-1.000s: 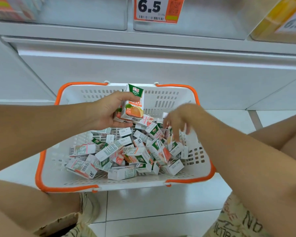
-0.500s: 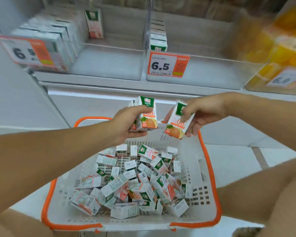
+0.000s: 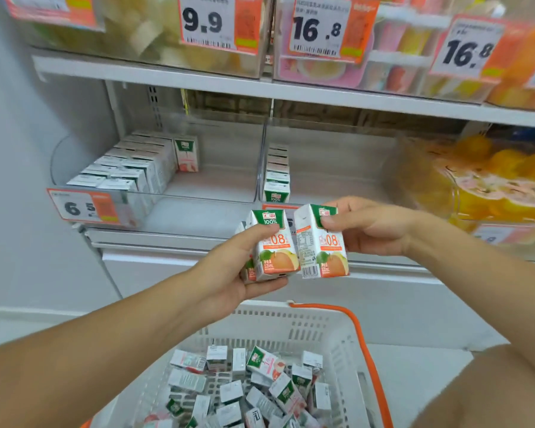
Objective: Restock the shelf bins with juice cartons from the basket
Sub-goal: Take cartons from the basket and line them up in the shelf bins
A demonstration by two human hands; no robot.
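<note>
Nearest to us sits the white basket with its orange rim, and many small juice cartons lie jumbled inside. Above it we lift our hands. Our left hand curls around an orange juice carton, with another carton tucked behind it. Our right hand pinches a second orange carton by its top. The two front cartons stand upright, just beside each other. Farther off, the left shelf bin holds rows of cartons on its left side, and the next bin has one row by its left wall.
</note>
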